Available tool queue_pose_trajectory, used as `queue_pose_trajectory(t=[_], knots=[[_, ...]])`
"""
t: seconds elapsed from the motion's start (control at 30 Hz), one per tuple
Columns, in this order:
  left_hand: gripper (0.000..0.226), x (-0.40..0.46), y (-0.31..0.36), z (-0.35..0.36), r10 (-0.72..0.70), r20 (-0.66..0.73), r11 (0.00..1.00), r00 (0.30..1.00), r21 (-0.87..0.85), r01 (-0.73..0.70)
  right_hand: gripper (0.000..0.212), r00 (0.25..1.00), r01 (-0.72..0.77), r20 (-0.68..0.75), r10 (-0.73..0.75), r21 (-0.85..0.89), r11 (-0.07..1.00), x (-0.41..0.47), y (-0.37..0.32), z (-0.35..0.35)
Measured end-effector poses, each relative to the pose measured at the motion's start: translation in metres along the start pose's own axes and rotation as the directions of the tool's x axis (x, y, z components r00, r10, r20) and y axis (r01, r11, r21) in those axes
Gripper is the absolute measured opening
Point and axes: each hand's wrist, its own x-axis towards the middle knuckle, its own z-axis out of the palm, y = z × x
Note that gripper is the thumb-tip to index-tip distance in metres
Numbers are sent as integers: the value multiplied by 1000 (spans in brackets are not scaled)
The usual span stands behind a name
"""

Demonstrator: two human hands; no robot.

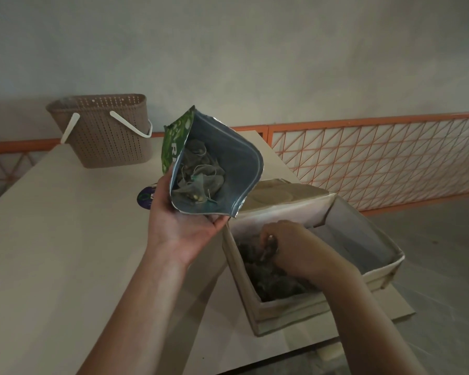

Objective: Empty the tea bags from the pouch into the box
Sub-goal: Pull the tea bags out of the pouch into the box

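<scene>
With the pouch (214, 163) grasped in the left hand (184, 226) left of the box (295, 309) and the right hand (287, 244) curled on tea bags (268, 277) inside, remaining bags (201, 180) can be spilled onto the table (65, 239) if the pouch is tipped further.

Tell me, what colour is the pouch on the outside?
Green with white print, seen on the pouch in the head view.

Brown perforated plastic basket (103, 131) w/ white handles stands at far end of pale beige table (52, 239). Round purple sticker/label (144, 197) lies mid-table. Orange metal mesh railing (377, 158) runs along grey wall (255, 50) behind.
</scene>
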Motion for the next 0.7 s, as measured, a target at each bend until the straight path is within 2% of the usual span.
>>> queue_pose_trajectory(t=[0.1,0.17,0.23,0.3,0.37,0.4,0.47,0.53,0.63,0.7], knots=[[54,0,2,-1,-20,12,1000,1000,12,20,28,998,-4,-57,4,8,1000,-4,0,-15],[51,1,4,-1,-18,9,999,1000,40,18,32,985,39,-168,-24,87,995,-5,-9,-30],[48,1,5,-1,-6,2,996,1000,94,6,32,900,181,-432,-50,267,946,-3,-26,-44],[50,0,7,-1,-11,-5,991,1000,131,12,42,800,324,-593,-86,307,895,6,-48,-54],[51,-1,9,0,-20,-19,989,1000,144,23,54,768,408,-610,-197,228,884,24,-67,-60],[51,-1,11,0,-21,-25,988,999,152,25,52,762,439,-602,-238,210,874,33,-75,-62],[50,-1,14,0,-21,-31,988,999,155,26,32,731,493,-626,-271,210,844,50,-90,-63],[50,-2,16,1,-16,-20,989,1000,145,19,21,700,545,-663,-263,259,797,59,-100,-59],[50,-3,20,6,9,28,989,1000,148,-13,22,678,579,-704,-210,337,742,61,-110,-53],[47,-4,25,11,35,102,986,994,156,-51,25,638,631,-742,-204,352,692,56,-114,-53]])
